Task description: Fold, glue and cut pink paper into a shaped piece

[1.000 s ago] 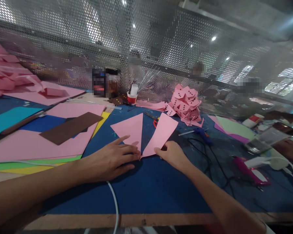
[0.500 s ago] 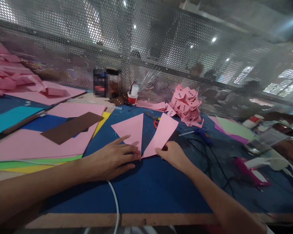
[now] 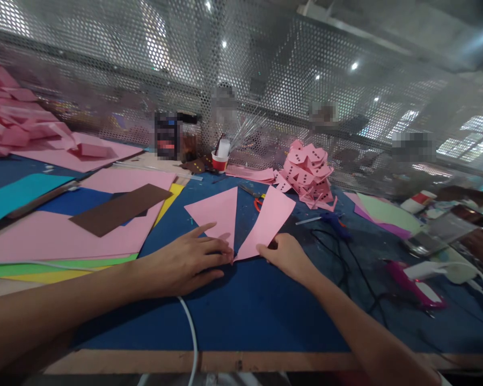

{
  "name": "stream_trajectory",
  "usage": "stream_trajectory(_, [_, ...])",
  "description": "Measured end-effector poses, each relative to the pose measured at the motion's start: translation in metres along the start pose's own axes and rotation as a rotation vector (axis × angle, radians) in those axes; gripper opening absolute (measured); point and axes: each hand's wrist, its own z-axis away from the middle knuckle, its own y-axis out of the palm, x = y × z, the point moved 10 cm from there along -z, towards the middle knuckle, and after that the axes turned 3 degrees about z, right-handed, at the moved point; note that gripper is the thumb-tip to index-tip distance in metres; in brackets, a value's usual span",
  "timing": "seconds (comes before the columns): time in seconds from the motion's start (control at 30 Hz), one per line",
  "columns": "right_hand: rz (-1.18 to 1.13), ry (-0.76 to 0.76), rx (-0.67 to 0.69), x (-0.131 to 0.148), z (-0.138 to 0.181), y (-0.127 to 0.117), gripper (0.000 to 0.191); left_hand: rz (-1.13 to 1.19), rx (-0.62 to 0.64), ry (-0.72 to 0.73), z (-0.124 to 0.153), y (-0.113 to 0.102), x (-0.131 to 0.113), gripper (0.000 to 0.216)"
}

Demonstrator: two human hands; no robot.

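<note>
My left hand point(image 3: 193, 259) lies flat, fingers stretched out, on the lower part of a pink paper piece point(image 3: 217, 214) that widens toward the back. Its fingertips reach that piece's lower corner. Just to the right, my right hand point(image 3: 287, 255) pinches the edge of a pink paper strip point(image 3: 268, 220) between thumb and fingers. The strip leans up and to the right, and its lower tip meets the corner by my left fingertips. Whether the two pink parts are joined there, I cannot tell. Orange-handled scissors point(image 3: 257, 203) lie behind, partly hidden by the strip.
Stacked coloured sheets point(image 3: 64, 241) with a brown strip point(image 3: 118, 209) lie left. Behind stand a paper cup point(image 3: 219, 162) and a pile of dotted pink pieces point(image 3: 309, 171). Rightward are a blue glue gun point(image 3: 335, 222) with black cable and a magenta device point(image 3: 416, 284). A white cable point(image 3: 191, 327) crosses the front edge.
Both hands and the pink papers hold the same position. Only the view has shifted very slightly.
</note>
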Motion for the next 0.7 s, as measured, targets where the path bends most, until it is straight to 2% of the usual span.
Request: stream_trajectory(0.7, [-0.012, -0.027, 0.008, 0.0055, 0.0019, -0.0001, 0.027, -0.003, -0.011, -0.001, -0.0003, -0.0025, -0.0014, 0.029])
